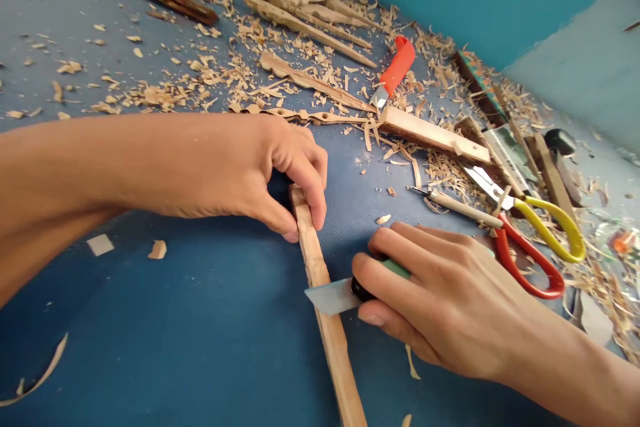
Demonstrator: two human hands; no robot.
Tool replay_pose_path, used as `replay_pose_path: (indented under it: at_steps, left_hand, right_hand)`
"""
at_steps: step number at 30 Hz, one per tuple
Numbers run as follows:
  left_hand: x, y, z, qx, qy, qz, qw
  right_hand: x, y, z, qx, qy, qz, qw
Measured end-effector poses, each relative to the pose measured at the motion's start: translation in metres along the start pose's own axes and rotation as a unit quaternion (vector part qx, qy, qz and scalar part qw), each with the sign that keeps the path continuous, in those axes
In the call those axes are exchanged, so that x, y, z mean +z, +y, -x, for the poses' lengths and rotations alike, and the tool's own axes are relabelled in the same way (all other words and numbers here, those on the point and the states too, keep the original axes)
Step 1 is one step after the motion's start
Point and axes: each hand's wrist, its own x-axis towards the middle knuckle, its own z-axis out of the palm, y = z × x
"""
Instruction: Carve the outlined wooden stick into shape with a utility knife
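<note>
My left hand [280, 173] pinches the far end of a narrow wooden stick [333, 340] between thumb and fingers. The stick lies lengthwise on the blue surface, its near end running out of the bottom of the view. Shallow cuts show in its upper part. In my right hand [430, 293] is a utility knife [333, 295], its green and black handle mostly covered by my fingers. The wide blade lies across the stick, a short way below my left hand; whether its edge bites into the wood I cannot tell.
Several carved sticks [310, 13] lie at the back among wood shavings [165, 92]. A red-handled knife [395, 70] rests near a pale wooden block [433, 133]. To the right are scissors [525, 233] with red and yellow handles and a thin pointed tool [457, 207]. A teal wall [480, 0] stands behind.
</note>
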Motion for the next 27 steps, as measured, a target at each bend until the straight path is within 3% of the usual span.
replay_pose_path:
  at_steps: [10, 19, 27]
  left_hand:
    - [0.001, 0.009, -0.003, -0.038, -0.008, 0.016, 0.999]
    - [0.002, 0.004, -0.01, -0.026, -0.02, 0.007, 0.999]
    - [-0.002, 0.01, -0.008, -0.058, -0.034, 0.034, 0.997]
  right_hand:
    - [-0.004, -0.003, -0.013, -0.018, -0.019, 0.052, 0.998]
    - [0.015, -0.025, -0.002, 0.047, 0.039, 0.187, 0.98]
    - [0.021, -0.03, -0.005, 0.129, 0.007, 0.192, 0.973]
